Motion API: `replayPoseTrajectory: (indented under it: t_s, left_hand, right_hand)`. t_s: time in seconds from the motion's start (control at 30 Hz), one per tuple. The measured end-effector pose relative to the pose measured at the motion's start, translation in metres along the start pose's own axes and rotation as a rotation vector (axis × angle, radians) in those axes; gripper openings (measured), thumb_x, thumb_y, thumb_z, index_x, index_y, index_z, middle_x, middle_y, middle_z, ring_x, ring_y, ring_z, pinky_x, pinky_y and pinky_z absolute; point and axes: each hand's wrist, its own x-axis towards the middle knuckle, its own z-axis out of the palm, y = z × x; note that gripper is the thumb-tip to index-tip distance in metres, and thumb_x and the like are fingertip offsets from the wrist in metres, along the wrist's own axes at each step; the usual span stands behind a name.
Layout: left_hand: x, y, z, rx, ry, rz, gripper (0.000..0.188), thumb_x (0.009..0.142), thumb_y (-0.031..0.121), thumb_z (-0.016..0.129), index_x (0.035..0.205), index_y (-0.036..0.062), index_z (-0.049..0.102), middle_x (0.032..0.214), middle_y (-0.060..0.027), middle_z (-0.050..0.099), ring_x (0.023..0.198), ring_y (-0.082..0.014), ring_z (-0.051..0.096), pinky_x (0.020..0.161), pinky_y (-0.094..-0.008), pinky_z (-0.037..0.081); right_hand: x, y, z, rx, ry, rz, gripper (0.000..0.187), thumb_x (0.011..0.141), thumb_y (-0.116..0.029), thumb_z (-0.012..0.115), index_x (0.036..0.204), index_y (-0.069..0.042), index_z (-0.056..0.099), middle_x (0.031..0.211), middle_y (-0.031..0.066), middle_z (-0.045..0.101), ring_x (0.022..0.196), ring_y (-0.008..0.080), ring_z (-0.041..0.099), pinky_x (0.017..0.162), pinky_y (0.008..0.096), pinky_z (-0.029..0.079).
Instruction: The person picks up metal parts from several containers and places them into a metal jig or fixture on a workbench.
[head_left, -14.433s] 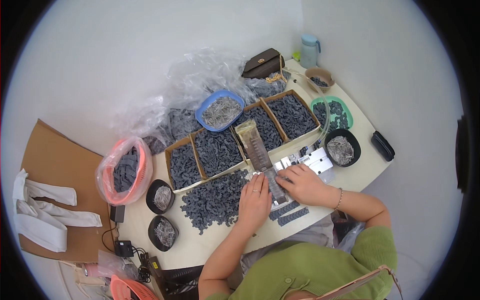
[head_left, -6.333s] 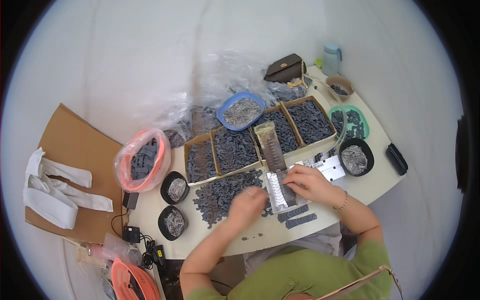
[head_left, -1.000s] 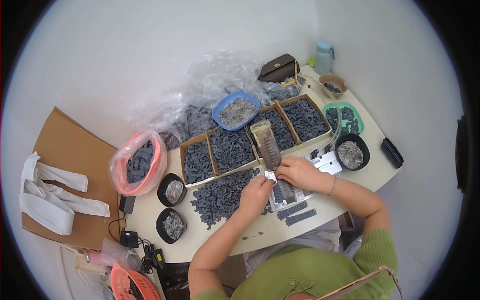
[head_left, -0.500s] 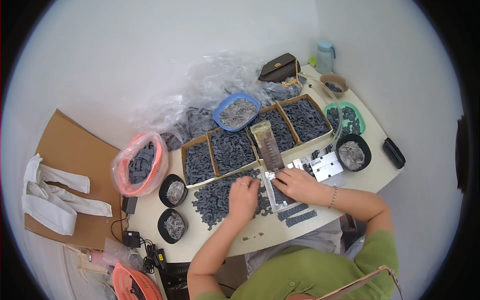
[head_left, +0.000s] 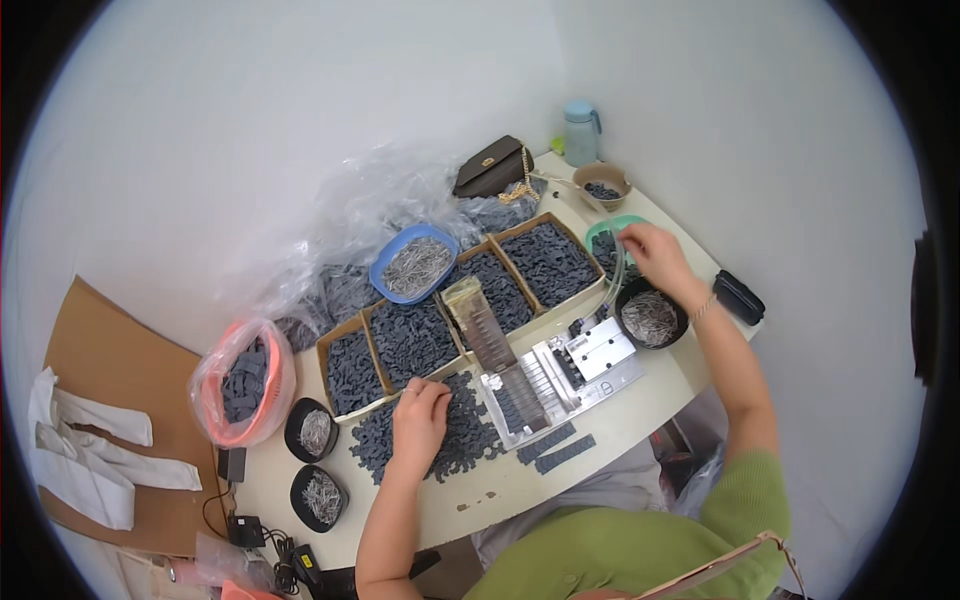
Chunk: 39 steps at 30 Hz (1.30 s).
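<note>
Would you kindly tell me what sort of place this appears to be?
Probably a small hand-assembly workstation: a metal fixture sits on the table beside a pile of dark parts, with a divided tray of similar-looking pieces behind.

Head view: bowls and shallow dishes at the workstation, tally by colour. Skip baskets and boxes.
Black rounded plastic bowls: 3
Blue rounded-rectangular plastic dish: 1
Green shallow plastic dish: 1
Tan round bowl: 1
Total: 6
</note>
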Motion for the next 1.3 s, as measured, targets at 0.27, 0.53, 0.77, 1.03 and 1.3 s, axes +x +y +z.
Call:
replayPoseTrajectory:
  t_s: [0.27, 0.53, 0.77, 1.03, 1.3]
  left_hand:
    - [-0.005, -0.010, 0.001, -0.492, -0.115, -0.296, 0.010, 0.083, -0.010, 0.059, 0.091, -0.0043, 0.064, 0.087, -0.0090, 0.064, 0.075, -0.0144, 0.067, 0.066, -0.0250, 0.055]
    - [0.012, 0.011, 0.043, -0.155, -0.113, 0.035, 0.012, 0.072, 0.002, 0.069, 0.083, 0.0041, 0.070, 0.077, -0.0099, 0.067, 0.076, -0.0239, 0.067, 0.068, -0.0305, 0.053]
    - [-0.003, 0.003, 0.059, 0.215, -0.032, 0.481, 0.024, 0.072, 0.004, 0.060, 0.096, -0.0002, 0.063, 0.107, -0.0120, 0.063, 0.100, -0.0278, 0.063, 0.078, -0.0337, 0.055]
    - [-0.022, 0.020, 0.043, 0.442, -0.086, 0.576, 0.038, 0.074, 0.005, 0.057, 0.111, -0.0021, 0.061, 0.118, -0.0188, 0.061, 0.115, -0.0325, 0.057, 0.095, -0.0415, 0.047]
    - [-0.046, 0.021, -0.013, 0.301, 0.127, 0.262, 0.033, 0.073, 0.002, 0.063, 0.106, 0.0010, 0.064, 0.110, -0.0122, 0.064, 0.110, -0.0314, 0.058, 0.095, -0.0418, 0.045]
  right_hand:
    - [0.021, 0.074, 0.016, -0.460, -0.463, 0.050, 0.016, 0.073, -0.006, 0.067, 0.087, -0.009, 0.071, 0.090, 0.0138, 0.069, 0.090, 0.0309, 0.065, 0.079, 0.0411, 0.053]
    - [0.022, 0.049, 0.010, -0.191, -0.223, 0.061, 0.017, 0.069, -0.004, 0.065, 0.086, -0.004, 0.062, 0.073, 0.0119, 0.063, 0.069, 0.0286, 0.062, 0.068, 0.0362, 0.052]
    - [-0.008, -0.067, 0.011, 0.671, -0.569, 0.103, 0.014, 0.082, -0.009, 0.070, 0.093, -0.001, 0.067, 0.076, 0.0009, 0.065, 0.068, 0.0055, 0.057, 0.062, 0.0220, 0.047]
    - [-0.051, -0.138, 0.090, 0.264, -0.463, -0.506, 0.012, 0.078, -0.014, 0.067, 0.082, -0.003, 0.064, 0.078, 0.0115, 0.063, 0.072, 0.0305, 0.063, 0.063, 0.0376, 0.051]
    - [-0.075, -0.152, 0.107, -0.077, -0.326, -0.809, 0.013, 0.075, -0.011, 0.058, 0.084, -0.003, 0.062, 0.080, 0.0084, 0.055, 0.079, 0.0239, 0.058, 0.069, 0.0352, 0.049]
